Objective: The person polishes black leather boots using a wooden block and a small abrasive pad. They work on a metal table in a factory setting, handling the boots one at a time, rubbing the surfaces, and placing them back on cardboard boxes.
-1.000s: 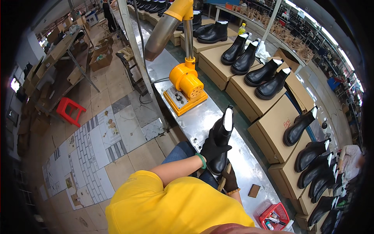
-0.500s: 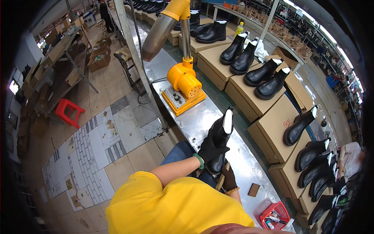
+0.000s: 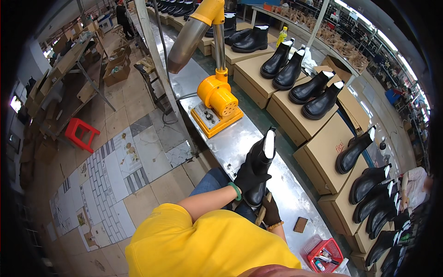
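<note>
A black ankle boot with white stuffing in its shaft is tilted over my lap at the bench edge, toe toward me. My left hand, in a black glove, is wrapped round the boot's ankle. Close by the toe, my right hand, in a dark glove, is closed on a tan wooden-looking piece, perhaps a brush handle. Its working side is hidden, so I cannot tell whether it touches the boot. A small brown block lies on the metal bench to the right.
A yellow hot-air blower with a metal nozzle stands farther along the bench. Pairs of black boots line cardboard boxes on the right. A red basket holds small tubes. A red stool stands left; another person is at the right.
Both hands and the boot stay almost where they were. At the right edge, the other person has shifted a little and a forearm now shows.
</note>
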The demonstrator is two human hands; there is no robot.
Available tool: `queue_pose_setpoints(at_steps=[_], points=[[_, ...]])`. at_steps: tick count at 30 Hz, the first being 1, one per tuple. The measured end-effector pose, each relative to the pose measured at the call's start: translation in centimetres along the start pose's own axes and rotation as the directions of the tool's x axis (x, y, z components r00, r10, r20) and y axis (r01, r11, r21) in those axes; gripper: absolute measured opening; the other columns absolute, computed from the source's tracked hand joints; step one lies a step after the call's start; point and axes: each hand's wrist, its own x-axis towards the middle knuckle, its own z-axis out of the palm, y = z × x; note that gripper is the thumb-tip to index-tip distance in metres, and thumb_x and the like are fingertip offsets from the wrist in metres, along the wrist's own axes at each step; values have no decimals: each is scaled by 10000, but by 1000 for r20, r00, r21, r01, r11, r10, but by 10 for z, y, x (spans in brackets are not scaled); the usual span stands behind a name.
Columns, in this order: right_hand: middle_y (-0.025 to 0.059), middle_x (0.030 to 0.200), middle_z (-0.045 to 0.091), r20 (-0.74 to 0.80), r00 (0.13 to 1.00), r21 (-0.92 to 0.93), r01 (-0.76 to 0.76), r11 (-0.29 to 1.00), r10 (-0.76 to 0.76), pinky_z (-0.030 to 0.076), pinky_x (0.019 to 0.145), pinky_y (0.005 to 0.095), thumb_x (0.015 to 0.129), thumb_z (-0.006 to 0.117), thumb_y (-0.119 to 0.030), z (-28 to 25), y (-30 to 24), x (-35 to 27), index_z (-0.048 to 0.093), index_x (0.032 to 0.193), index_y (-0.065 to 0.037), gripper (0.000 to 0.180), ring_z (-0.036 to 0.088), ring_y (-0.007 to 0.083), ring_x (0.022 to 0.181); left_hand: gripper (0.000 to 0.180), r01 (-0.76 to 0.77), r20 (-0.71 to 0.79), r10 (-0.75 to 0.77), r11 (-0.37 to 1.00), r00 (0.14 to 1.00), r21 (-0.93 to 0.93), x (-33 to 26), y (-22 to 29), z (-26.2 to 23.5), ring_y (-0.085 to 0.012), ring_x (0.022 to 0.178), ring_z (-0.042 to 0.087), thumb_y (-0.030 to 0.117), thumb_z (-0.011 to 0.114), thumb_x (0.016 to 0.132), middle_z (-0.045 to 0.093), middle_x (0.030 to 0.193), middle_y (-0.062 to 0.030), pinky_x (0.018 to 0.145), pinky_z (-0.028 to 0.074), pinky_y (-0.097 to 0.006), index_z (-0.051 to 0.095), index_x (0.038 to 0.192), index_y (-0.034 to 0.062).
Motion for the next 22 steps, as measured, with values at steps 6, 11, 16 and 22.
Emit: queue_pose_setpoints(at_steps=[6, 11, 16, 22], points=[[98, 981, 590, 17, 1000, 13, -15, 1000, 15, 526, 502, 286, 892, 525, -277, -5, 5, 3, 337, 1366, -39, 562, 599, 169, 643, 1193, 78, 62, -80, 996, 995, 31, -3, 9, -7, -357, 1222, 461, 420, 819, 614, 428, 1324, -267, 1011, 388, -397, 79, 1423, -52], [122, 1060, 567, -6, 999, -2, -52, 999, 52, 545, 531, 305, 891, 526, -266, 1, -1, -1, 299, 1396, -38, 598, 611, 203, 702, 1165, 0, 52, 0, 1000, 999, -7, 1, -5, 1, -334, 1211, 474, 384, 820, 631, 443, 1309, -250, 992, 407, -384, 83, 1420, -52], [101, 1085, 549, 11, 997, -35, -80, 996, 81, 557, 598, 322, 870, 590, -333, -6, -1, -3, 321, 1386, -74, 637, 591, 187, 808, 864, -27, 51, 39, 975, 998, -219, 9, -35, 18, -207, 1038, 545, 173, 801, 689, 522, 1166, -106, 858, 488, -319, 265, 1354, 41], [104, 1037, 573, 0, 993, -142, -117, 983, 118, 557, 612, 328, 825, 652, -374, -18, -10, -17, 306, 1413, -144, 719, 599, 172, 760, 890, -138, 208, 183, 967, 961, -216, 32, -51, 43, -241, 1180, 460, 124, 757, 684, 449, 1293, -125, 1017, 378, -383, 236, 1404, 74]])
